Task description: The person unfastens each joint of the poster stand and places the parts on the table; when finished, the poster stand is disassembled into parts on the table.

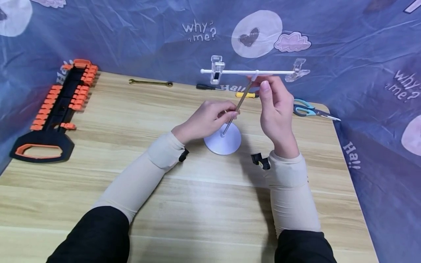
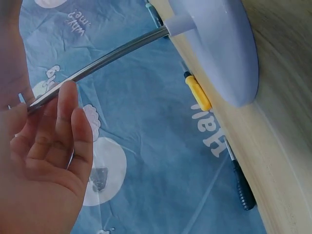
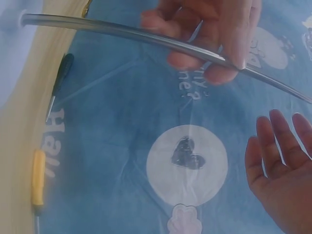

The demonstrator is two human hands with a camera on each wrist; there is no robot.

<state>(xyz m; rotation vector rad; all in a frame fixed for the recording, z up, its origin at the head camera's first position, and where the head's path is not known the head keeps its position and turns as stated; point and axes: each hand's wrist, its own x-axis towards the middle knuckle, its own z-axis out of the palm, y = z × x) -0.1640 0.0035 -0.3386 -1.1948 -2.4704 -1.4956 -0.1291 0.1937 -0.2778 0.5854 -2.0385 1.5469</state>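
Well, from here I see the white stand (image 1: 231, 140) toward the far side of the table (image 1: 197, 204), its pole (image 2: 112, 57) slanting up and to the right. The left hand (image 1: 212, 118) pinches the pole about midway between thumb and fingers; the right hand (image 1: 277, 106) is raised by the joint (image 1: 255, 75) under the crossbar (image 1: 236, 72), fingers loosely bent, though I can't tell whether they grip it. I'd keep that left pinch steady, the base (image 1: 218, 147) flat, and any pressure at the joint in line with the pole, so nothing twists. The pole looks like slim, shiny metal; the base is a smooth, round disc, and the crossbar seems plastic, with clear, angular clips (image 1: 217, 67) toward either end.
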